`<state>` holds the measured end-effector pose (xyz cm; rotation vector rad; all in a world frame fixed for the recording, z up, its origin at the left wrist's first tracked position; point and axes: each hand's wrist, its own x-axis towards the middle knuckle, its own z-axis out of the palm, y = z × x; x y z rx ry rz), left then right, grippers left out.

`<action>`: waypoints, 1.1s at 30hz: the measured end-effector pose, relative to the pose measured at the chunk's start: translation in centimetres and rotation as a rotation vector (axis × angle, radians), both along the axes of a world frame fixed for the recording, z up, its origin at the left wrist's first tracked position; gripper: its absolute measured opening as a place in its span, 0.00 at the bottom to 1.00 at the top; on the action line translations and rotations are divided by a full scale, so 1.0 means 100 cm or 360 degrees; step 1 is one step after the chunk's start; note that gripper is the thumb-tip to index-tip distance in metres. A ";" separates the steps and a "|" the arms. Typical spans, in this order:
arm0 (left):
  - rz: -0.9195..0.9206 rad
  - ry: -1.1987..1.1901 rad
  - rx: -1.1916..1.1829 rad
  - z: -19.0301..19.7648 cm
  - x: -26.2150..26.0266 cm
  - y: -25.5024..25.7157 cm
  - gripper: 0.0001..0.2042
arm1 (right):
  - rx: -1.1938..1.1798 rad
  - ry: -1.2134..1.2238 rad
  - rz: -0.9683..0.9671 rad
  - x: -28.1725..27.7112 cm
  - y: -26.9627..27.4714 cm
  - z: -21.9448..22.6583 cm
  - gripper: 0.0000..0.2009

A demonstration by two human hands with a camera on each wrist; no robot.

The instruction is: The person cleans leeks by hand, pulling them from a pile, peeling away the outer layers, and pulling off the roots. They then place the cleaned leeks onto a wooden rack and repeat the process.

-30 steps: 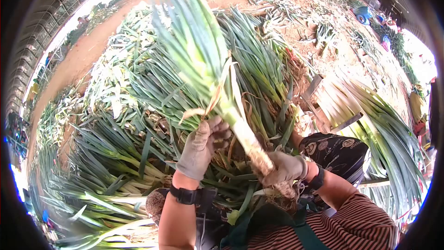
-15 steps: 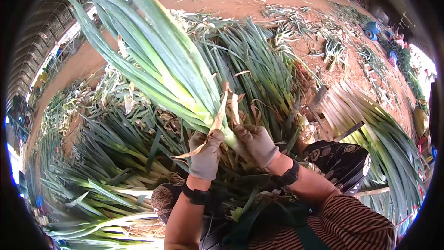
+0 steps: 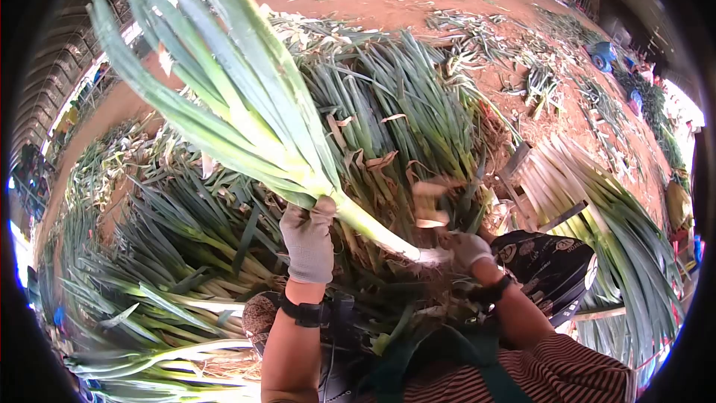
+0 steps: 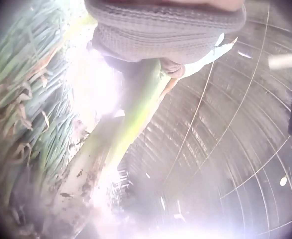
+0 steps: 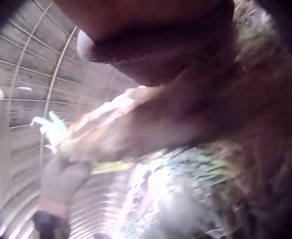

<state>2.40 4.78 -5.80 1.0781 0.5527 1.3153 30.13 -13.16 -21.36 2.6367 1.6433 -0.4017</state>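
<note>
My gloved left hand (image 3: 309, 242) grips a large leek (image 3: 373, 233) at its neck, just below where the green leaves fan out. The leek slants from its leaves at upper left down to its pale root end. Beside that root end is my gloved right hand (image 3: 470, 249), fingers curled around a dry outer leaf (image 3: 430, 205) that shows as a tan blur. In the left wrist view the glove wraps the green neck, with the soil-marked white shaft (image 4: 81, 184) running below. The right wrist view shows blurred brownish peel (image 5: 136, 129) by the right hand.
Piled leeks (image 3: 403, 97) lie in front and to the left (image 3: 171, 246). At right, trimmed leeks (image 3: 597, 209) lie in a rack with metal uprights (image 3: 563, 214). Leaf scraps (image 3: 477, 37) litter the brown ground. My knee (image 3: 548, 269) is beside the right hand.
The right hand has moved from the leek's neck down to its root end, drawing dry leaf along. The left hand still holds the neck, shifted slightly left; the white shaft now shows cleaner.
</note>
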 end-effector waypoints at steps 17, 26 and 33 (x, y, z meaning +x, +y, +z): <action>-0.0523 0.0234 -0.0408 0.002 0.004 -0.012 0.10 | 0.0660 0.2101 0.0322 -0.103 0.035 0.125 0.21; -0.0136 0.1145 0.0171 0.001 0.010 -0.003 0.12 | 0.0897 0.1874 0.0225 -0.091 0.024 0.161 0.29; -0.0142 -0.0048 0.0016 0.009 -0.001 0.014 0.10 | 0.0716 0.0665 0.0472 -0.095 0.005 0.139 0.25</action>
